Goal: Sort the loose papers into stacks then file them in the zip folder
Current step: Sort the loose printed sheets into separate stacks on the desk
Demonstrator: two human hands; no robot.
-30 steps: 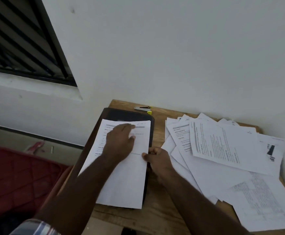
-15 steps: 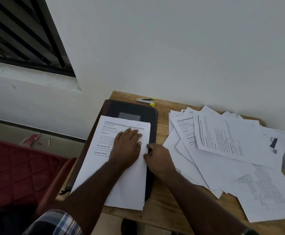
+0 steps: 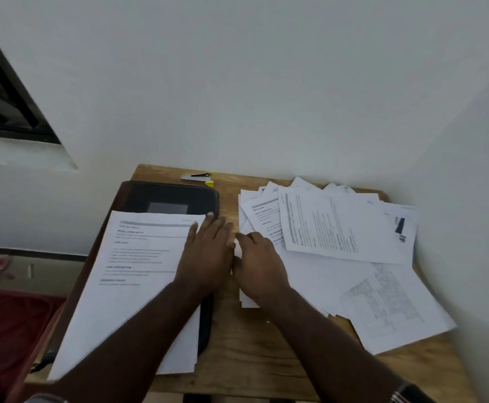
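Observation:
A dark zip folder (image 3: pixel 167 196) lies shut on the left half of the wooden table (image 3: pixel 252 338). A neat stack of printed sheets (image 3: pixel 138 274) rests on top of it. My left hand (image 3: pixel 208 254) lies flat with straight fingers over the stack's right edge and the folder's edge. A loose, overlapping pile of papers (image 3: pixel 339 228) covers the table's right half. My right hand (image 3: pixel 259 263) rests on the left edge of that pile, fingers bent onto a sheet; whether it grips the sheet is unclear.
A small yellow-tipped staple remover (image 3: pixel 199 177) lies at the table's back edge by the white wall. A red cushioned seat (image 3: pixel 7 330) sits low on the left, under a window. The wall closes in on the right of the table.
My left hand slid right to the stack's edge. My right hand left the folder's side and moved right onto the loose pile.

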